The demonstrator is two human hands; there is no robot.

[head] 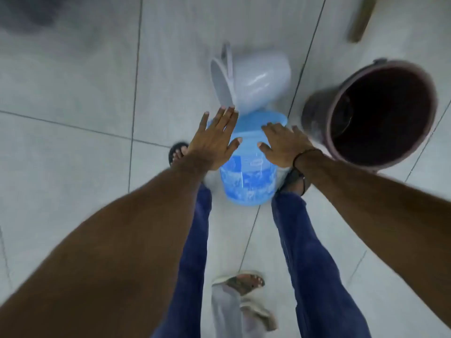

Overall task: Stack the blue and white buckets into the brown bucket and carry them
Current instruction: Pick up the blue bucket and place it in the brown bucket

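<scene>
Both hands are spread flat with fingers splayed, gripping nothing. The left hand (214, 140) hovers over the left side of the blue bucket (249, 172), its fingertips reaching to the bucket's far rim; whether the palm touches the plastic cannot be told. The right hand (284, 145) lies over the bucket's right side, with a dark band at the wrist, and contact there is equally unclear.

The blue bucket appears to lie on the tiled floor (73, 93) between the person's jean-clad legs, its base pointing back towards the person. Just beyond the blue bucket, and apparently touching its far rim, the white bucket (253, 79) lies tipped on its side, mouth to the left. To the right of the blue bucket, close by, the brown bucket (373, 113) stands with its dark open mouth towards the camera. A sandalled foot shows left of the blue bucket.
</scene>
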